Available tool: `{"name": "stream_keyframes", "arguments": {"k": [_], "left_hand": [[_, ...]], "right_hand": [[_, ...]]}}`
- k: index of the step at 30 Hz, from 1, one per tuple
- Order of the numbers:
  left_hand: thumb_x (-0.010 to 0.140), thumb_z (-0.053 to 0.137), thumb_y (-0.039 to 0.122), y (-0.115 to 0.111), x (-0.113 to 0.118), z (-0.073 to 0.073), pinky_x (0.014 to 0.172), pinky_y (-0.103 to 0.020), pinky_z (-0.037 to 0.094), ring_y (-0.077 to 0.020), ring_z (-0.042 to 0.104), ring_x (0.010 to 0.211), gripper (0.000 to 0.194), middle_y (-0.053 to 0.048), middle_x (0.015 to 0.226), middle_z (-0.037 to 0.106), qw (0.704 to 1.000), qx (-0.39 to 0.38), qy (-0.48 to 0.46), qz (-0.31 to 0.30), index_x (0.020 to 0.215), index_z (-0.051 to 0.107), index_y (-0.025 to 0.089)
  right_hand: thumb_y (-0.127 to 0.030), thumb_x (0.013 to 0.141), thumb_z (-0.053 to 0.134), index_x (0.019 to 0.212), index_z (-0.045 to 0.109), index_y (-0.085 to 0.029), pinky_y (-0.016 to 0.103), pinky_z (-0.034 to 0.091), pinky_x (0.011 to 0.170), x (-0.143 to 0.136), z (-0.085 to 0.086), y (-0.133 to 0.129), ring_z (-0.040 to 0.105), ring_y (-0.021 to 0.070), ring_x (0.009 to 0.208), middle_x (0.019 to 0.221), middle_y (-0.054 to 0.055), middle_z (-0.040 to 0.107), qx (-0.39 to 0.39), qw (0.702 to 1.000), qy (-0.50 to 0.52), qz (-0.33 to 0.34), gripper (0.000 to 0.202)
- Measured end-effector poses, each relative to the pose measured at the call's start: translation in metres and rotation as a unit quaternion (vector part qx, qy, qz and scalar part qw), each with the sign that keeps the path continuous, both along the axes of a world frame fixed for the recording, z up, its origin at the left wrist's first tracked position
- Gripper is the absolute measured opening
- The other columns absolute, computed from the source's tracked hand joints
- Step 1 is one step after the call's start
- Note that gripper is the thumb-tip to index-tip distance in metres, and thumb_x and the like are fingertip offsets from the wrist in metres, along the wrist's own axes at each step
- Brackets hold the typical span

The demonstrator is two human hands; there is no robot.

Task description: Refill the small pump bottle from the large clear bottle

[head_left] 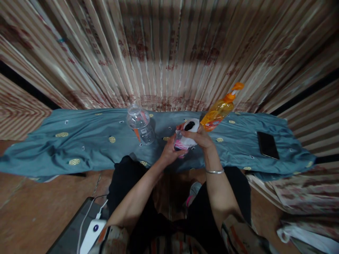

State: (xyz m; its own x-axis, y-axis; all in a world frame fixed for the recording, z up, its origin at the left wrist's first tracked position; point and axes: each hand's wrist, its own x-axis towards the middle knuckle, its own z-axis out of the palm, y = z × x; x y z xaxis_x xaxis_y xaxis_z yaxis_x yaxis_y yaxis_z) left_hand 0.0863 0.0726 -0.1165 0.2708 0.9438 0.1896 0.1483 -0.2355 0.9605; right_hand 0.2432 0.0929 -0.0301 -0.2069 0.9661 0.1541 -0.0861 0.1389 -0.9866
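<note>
Both hands are together above the middle of the cloth-covered bench. My left hand [171,151] is closed on the lower left side of a small clear and pink packet [181,143]. My right hand [202,137] grips a white item with a black spot [190,126], which touches the packet; what exactly it is I cannot make out. Left of the hands, a clear empty plastic bottle [141,127] stands open-mouthed. An orange pump bottle [217,113] with yellow-orange liquid is just beyond my right hand.
A teal patterned cloth [92,141] covers the bench. A dark flat phone-like object [267,145] lies at its right. Striped curtains [169,53] hang behind. At the lower left, a white device with a cable [93,234] rests on a dark surface.
</note>
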Motion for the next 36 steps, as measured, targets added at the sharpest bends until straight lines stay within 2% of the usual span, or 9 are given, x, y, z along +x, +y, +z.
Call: {"name": "stream_keyframes", "arguments": {"k": [3,6,10,14,23,27,30,33,36], "left_hand": [[0.062,0.085,0.031,0.0,0.006,-0.001,0.099,-0.041,0.048,-0.0254,0.063,0.107,0.08,-0.008,0.116,0.067,0.998,-0.046,-0.035,-0.015,0.132,0.049,0.016],[0.059,0.086,0.028,-0.006,0.008,0.004,0.092,-0.037,0.051,-0.0223,0.065,0.096,0.075,-0.005,0.107,0.069,0.998,-0.051,-0.033,0.009,0.125,0.053,0.015],[0.062,0.084,0.03,-0.014,0.009,0.006,0.079,-0.035,0.054,-0.0197,0.065,0.081,0.069,-0.005,0.099,0.069,0.997,-0.071,-0.011,0.034,0.122,0.053,0.014],[0.062,0.083,0.03,-0.018,0.009,0.0,0.091,-0.039,0.052,-0.0245,0.065,0.096,0.066,-0.009,0.107,0.068,0.998,-0.022,-0.024,0.048,0.118,0.053,0.013],[0.063,0.081,0.021,-0.02,0.009,0.002,0.089,-0.038,0.051,-0.0224,0.066,0.095,0.06,-0.007,0.108,0.068,0.999,-0.017,0.004,0.044,0.115,0.052,0.016],[0.064,0.08,0.022,-0.02,0.008,0.005,0.091,-0.037,0.05,-0.0214,0.065,0.096,0.061,-0.006,0.107,0.068,0.999,-0.033,0.004,0.039,0.117,0.051,0.017],[0.065,0.081,0.025,-0.02,0.007,0.005,0.093,-0.037,0.049,-0.0224,0.064,0.101,0.063,-0.007,0.11,0.067,0.999,-0.036,0.003,0.041,0.12,0.051,0.018],[0.063,0.082,0.025,-0.02,0.006,0.003,0.089,-0.035,0.051,-0.021,0.065,0.095,0.07,-0.004,0.106,0.067,0.998,-0.045,0.009,0.035,0.124,0.049,0.018],[0.065,0.082,0.029,-0.019,0.006,0.0,0.087,-0.035,0.052,-0.0192,0.065,0.09,0.074,-0.003,0.104,0.068,0.999,-0.046,-0.005,0.01,0.129,0.046,0.019]], "right_hand": [[-0.037,0.063,0.082,0.075,0.069,-0.022,0.034,0.056,0.079,-0.007,-0.003,-0.005,0.07,0.021,0.086,0.09,0.002,0.075,0.017,0.999,-0.001,-0.038,0.023],[-0.038,0.068,0.077,0.078,0.069,-0.021,0.032,0.056,0.07,-0.018,-0.006,-0.012,0.069,0.0204,0.077,0.085,0.003,0.075,0.037,0.991,-0.034,-0.128,0.021],[-0.04,0.077,0.068,0.083,0.069,-0.021,0.035,0.056,0.074,-0.039,-0.013,-0.027,0.069,0.0226,0.076,0.08,0.004,0.074,0.071,0.944,-0.127,-0.295,0.02],[-0.044,0.082,0.063,0.087,0.068,-0.02,0.042,0.054,0.085,-0.056,-0.021,-0.039,0.07,0.0273,0.091,0.091,0.009,0.074,0.106,0.893,-0.185,-0.396,0.024],[-0.049,0.087,0.058,0.101,0.069,-0.02,0.04,0.052,0.091,-0.041,-0.032,-0.047,0.068,0.0277,0.104,0.103,0.012,0.074,0.174,0.899,-0.211,-0.342,0.034],[-0.053,0.09,0.053,0.109,0.067,-0.02,0.041,0.049,0.099,-0.04,-0.043,-0.051,0.064,0.0276,0.113,0.112,0.013,0.071,0.173,0.9,-0.177,-0.358,0.041],[-0.06,0.092,0.044,0.102,0.067,-0.021,0.041,0.052,0.094,-0.04,-0.048,-0.053,0.066,0.0279,0.108,0.102,0.012,0.072,0.125,0.909,-0.143,-0.37,0.046],[-0.072,0.089,0.039,0.091,0.067,-0.022,0.038,0.057,0.077,-0.032,-0.048,-0.047,0.07,0.0278,0.089,0.081,0.008,0.071,0.03,0.928,-0.113,-0.353,0.057],[-0.085,0.081,0.035,0.082,0.069,-0.023,0.037,0.058,0.069,-0.016,-0.039,-0.03,0.071,0.0277,0.08,0.072,0.007,0.07,-0.048,0.965,-0.064,-0.251,0.07]]}}
